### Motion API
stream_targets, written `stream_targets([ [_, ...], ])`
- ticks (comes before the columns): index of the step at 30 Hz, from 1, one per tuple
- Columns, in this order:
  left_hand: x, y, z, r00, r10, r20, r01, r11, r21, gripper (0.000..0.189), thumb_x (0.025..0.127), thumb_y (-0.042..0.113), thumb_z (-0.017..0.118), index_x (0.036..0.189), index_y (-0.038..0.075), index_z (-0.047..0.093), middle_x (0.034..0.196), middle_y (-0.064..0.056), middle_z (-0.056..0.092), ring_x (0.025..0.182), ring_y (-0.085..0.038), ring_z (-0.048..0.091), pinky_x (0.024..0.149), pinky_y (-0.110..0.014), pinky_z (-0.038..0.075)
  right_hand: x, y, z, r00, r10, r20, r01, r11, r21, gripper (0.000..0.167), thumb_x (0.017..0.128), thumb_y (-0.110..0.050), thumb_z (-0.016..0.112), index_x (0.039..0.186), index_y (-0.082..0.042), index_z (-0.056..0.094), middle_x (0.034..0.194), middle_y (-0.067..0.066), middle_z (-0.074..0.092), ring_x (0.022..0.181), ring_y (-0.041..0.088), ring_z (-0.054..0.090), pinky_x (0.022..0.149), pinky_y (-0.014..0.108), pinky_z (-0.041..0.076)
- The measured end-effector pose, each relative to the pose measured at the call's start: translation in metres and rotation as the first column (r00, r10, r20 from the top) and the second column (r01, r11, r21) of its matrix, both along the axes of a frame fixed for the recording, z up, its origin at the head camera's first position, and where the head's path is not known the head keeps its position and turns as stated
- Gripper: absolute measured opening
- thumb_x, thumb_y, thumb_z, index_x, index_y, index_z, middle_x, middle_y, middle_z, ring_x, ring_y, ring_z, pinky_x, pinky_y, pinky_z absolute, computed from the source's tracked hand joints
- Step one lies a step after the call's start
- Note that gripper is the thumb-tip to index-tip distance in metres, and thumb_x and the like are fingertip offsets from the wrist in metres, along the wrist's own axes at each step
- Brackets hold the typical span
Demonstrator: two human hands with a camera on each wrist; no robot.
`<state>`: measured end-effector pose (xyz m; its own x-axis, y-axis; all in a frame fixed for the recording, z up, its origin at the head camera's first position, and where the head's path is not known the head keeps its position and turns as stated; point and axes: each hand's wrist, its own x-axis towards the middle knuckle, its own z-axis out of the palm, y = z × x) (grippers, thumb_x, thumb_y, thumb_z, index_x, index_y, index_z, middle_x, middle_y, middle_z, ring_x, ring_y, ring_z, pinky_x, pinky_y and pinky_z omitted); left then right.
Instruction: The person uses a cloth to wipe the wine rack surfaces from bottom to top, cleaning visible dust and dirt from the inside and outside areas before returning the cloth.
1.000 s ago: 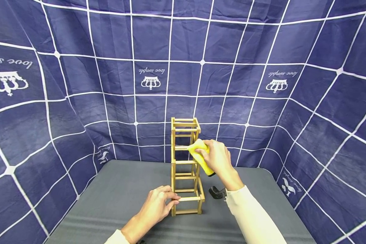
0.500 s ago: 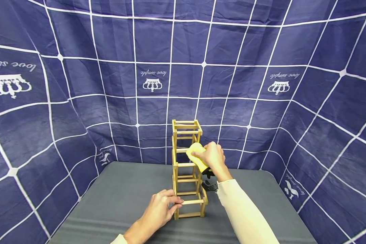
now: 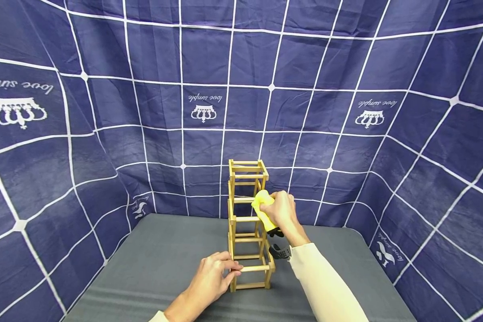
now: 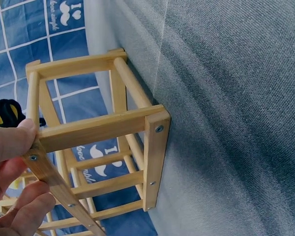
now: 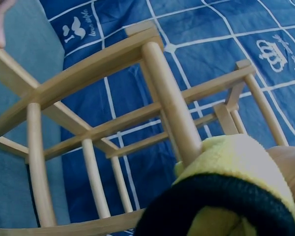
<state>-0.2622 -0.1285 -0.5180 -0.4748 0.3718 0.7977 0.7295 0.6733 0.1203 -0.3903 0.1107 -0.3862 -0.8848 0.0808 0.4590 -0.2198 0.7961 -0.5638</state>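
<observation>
A stepped wooden rack [image 3: 246, 219] of slim rails and posts stands upright on the grey surface, its tallest tier at the back. My left hand [image 3: 213, 275] pinches the front left corner of its lowest tier; the left wrist view shows thumb and fingers [image 4: 32, 209] around that corner. In my right hand [image 3: 282, 209] is a yellow cloth [image 3: 264, 213] with a black edge. The right wrist view has this cloth [image 5: 236, 162] wrapped over the end of a round crossbar [image 5: 172, 98] at a middle tier. The palm side of the right hand is hidden.
A black perforated strap [image 3: 279, 251] shows below the right wrist, beside the rack. The grey covered table [image 3: 161, 250] spreads to both sides. Blue cloth walls [image 3: 153, 107] with white grid lines enclose the back and sides.
My right hand and the yellow cloth have shifted slightly along the middle-tier crossbar, going left and then back right. The left hand keeps its hold on the lower corner. The head view has tilted a little.
</observation>
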Motion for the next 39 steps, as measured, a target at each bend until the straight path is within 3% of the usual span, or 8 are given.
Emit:
stream_targets([
  [7,-0.001,0.0,-0.001,1.0,-0.016,-0.022,0.016,1.0,0.0,0.024,0.079,0.016,0.108,0.096,0.025,0.093,0.089,0.015,0.077,0.079,-0.003,0.071,0.07,-0.022,0.062,0.008,0.005,-0.005,0.96,0.093,-0.263,-0.107,0.993,-0.042,0.039,0.093,-0.027,0.097,0.124,-0.004,0.088,0.102,0.016,0.088,0.081,0.036,0.077,0.074,0.05,0.063],
  [15,-0.001,-0.004,-0.002,0.997,-0.064,-0.046,0.064,0.998,-0.006,0.023,0.081,0.012,0.106,0.097,0.021,0.093,0.091,0.013,0.077,0.079,-0.005,0.07,0.071,-0.018,0.062,0.02,-0.016,0.017,0.787,0.416,-0.456,-0.426,0.9,0.086,0.035,0.096,-0.008,0.094,0.128,0.002,0.085,0.119,0.02,0.085,0.105,0.037,0.083,0.091,0.055,0.07],
  [17,0.0,-0.005,-0.002,0.996,-0.081,-0.042,0.081,0.997,-0.008,0.022,0.082,0.011,0.105,0.099,0.021,0.093,0.092,0.013,0.077,0.08,-0.006,0.07,0.073,-0.017,0.062,0.023,-0.027,0.024,0.807,0.431,-0.405,-0.429,0.898,0.101,0.037,0.097,-0.012,0.094,0.13,0.001,0.085,0.119,0.02,0.086,0.104,0.036,0.083,0.09,0.054,0.07],
  [21,0.001,-0.005,-0.002,0.994,-0.101,-0.03,0.101,0.995,-0.008,0.023,0.084,0.009,0.104,0.101,0.02,0.094,0.094,0.012,0.077,0.084,-0.007,0.072,0.075,-0.018,0.064,0.02,-0.051,0.03,0.91,0.366,-0.194,-0.349,0.93,0.114,0.039,0.1,-0.025,0.094,0.132,-0.004,0.085,0.113,0.015,0.089,0.087,0.028,0.079,0.075,0.043,0.066],
  [24,0.001,-0.004,-0.002,0.993,-0.114,-0.028,0.114,0.993,-0.008,0.024,0.083,0.008,0.104,0.102,0.02,0.094,0.096,0.012,0.078,0.086,-0.007,0.073,0.078,-0.019,0.065,0.011,-0.062,0.027,0.952,0.304,-0.034,-0.299,0.948,0.106,0.038,0.101,-0.033,0.094,0.13,-0.008,0.087,0.105,0.009,0.089,0.073,0.019,0.069,0.063,0.032,0.054],
  [29,0.001,-0.002,-0.002,0.989,-0.151,0.0,0.151,0.989,-0.008,0.024,0.084,0.006,0.103,0.103,0.019,0.094,0.098,0.011,0.079,0.087,-0.007,0.073,0.078,-0.015,0.063,0.005,-0.064,0.023,0.936,0.332,0.118,-0.342,0.936,0.079,0.034,0.102,-0.038,0.092,0.122,-0.01,0.09,0.097,0.005,0.086,0.075,0.017,0.065,0.065,0.029,0.048],
  [36,0.002,-0.003,-0.001,0.986,-0.168,0.017,0.168,0.986,-0.018,0.02,0.086,0.007,0.102,0.101,0.017,0.094,0.1,0.01,0.079,0.089,-0.008,0.075,0.082,-0.017,0.065,0.009,-0.049,0.033,0.855,0.459,0.242,-0.496,0.86,0.122,0.036,0.1,-0.037,0.095,0.12,-0.008,0.089,0.113,0.007,0.087,0.087,0.019,0.069,0.083,0.036,0.06],
  [39,0.003,-0.004,-0.002,0.987,-0.16,0.015,0.16,0.987,-0.015,0.019,0.086,0.008,0.102,0.102,0.016,0.094,0.099,0.01,0.078,0.087,-0.007,0.074,0.08,-0.015,0.064,0.006,-0.051,0.031,0.86,0.462,0.218,-0.493,0.861,0.123,0.037,0.098,-0.034,0.096,0.121,-0.006,0.089,0.109,0.006,0.087,0.084,0.018,0.068,0.08,0.033,0.059],
])
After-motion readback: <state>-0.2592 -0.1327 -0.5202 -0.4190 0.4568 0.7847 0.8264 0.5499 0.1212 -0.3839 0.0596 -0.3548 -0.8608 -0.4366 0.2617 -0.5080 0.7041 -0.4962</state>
